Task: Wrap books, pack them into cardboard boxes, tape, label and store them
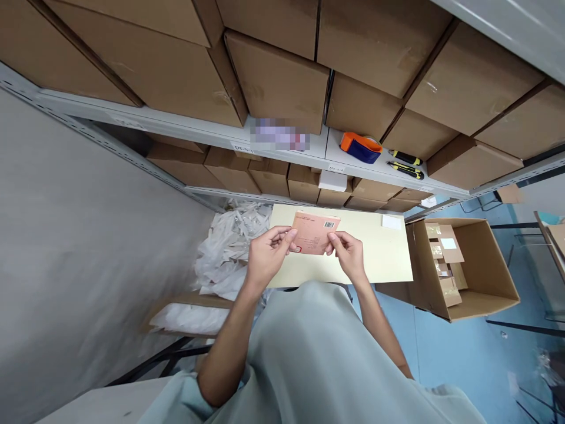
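My left hand (268, 253) gripped the left edge of a flat pink item (314, 233), its thumb laid over the near face. My right hand (350, 253) pinched the lower right corner between thumb and fingers. The pink item lay between both hands, spanning the space from one set of fingertips to the other, above the pale yellow tabletop (375, 262). Its visible face carried a barcode at the upper right, small printed lines and a red mark at the lower left — the print was too small to read.

A white card (391, 222) rested on the tabletop near its far right corner. The open carton (488, 274), holding smaller cardboard pieces (451, 250), stood to the right of the tabletop. White plastic scrap (225, 235) was heaped to the left. On the shelf (315, 150) beyond — below the upper row of boxes (278, 79) — sat an orange-and-blue object (361, 148), with two yellow-and-black cutters (406, 171) to its right.
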The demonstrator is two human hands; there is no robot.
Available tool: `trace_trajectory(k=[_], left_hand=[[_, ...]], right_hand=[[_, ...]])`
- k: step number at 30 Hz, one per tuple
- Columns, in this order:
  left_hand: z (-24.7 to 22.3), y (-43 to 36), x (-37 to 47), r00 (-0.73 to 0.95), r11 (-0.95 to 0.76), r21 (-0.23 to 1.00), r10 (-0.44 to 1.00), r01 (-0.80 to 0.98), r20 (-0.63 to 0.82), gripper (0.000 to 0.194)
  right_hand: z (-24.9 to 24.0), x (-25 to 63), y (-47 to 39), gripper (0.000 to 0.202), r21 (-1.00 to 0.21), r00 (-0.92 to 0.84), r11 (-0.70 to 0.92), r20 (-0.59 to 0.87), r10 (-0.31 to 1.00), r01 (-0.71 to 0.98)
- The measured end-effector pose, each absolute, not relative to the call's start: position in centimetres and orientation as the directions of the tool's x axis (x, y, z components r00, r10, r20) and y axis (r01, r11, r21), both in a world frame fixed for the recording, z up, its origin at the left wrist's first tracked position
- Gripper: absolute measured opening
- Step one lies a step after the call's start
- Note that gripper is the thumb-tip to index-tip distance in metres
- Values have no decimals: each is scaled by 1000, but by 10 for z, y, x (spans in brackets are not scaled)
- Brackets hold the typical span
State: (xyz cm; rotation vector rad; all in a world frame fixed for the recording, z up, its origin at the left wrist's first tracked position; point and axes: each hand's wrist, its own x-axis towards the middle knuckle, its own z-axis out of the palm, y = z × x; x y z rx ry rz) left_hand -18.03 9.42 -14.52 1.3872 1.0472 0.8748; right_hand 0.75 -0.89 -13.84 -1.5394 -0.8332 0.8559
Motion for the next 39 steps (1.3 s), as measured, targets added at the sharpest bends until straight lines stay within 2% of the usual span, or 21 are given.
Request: trace_trajectory(k=[3, 7, 11, 13, 15, 17, 19, 21, 24, 28, 31, 33, 39], left_hand=[[-149, 94, -181, 318, -2, 996, 948, 92, -27, 34], [-147, 93, -186, 306, -166, 976, 945, 143, 116, 36], [-139, 86, -183, 352, -387, 910, 881, 148, 317, 30], [-137, 78, -175, 393, -463, 876, 836, 132, 383, 29], [-139, 66, -163, 441, -511, 850, 797, 127, 413, 40], [-144, 52, -148, 481, -545, 825, 769, 150, 421, 44], [-151, 42, -136, 498, -555, 803, 770, 215, 399, 40], [-158, 36, -129, 489, -533, 801, 794, 272, 362, 34], [-168, 39, -131, 463, -432, 865, 840, 254, 284, 32], [-198, 63, -150, 304, -121, 965, 952, 231, 47, 22], [-244, 86, -168, 160, 88, 963, 978, 255, -132, 25], [-281, 99, -178, 131, 156, 945, 971, 288, -201, 27], [-377, 134, -175, -16, 241, 899, 967, 367, -253, 30]], right_hand=[[-143, 5, -10, 56, -992, 470, -111, -73, 880, 55], [-152, 4, -14, 67, -997, 442, -81, -68, 895, 11], [-165, 1, -9, 56, -996, 416, -82, -88, 905, -33], [-175, -5, -4, 55, -992, 406, -90, -121, 906, -94], [-186, -13, 2, 57, -976, 403, -118, -185, 896, -185], [-197, -23, 6, 58, -943, 359, -157, -261, 896, -294], [-208, -30, 8, 56, -898, 282, -190, -317, 905, -398], [-217, -34, 9, 53, -858, 220, -223, -355, 909, -462], [-233, -31, 7, 48, -838, 263, -265, -424, 866, -478], [-261, -14, 9, 56, -852, 364, -346, -489, 793, -392], [-288, 0, 20, 65, -848, 426, -430, -528, 735, -309], [-306, 6, 33, 67, -842, 442, -478, -539, 717, -251], [-371, 13, 102, 62, -848, 376, -521, -515, 771, -94]])
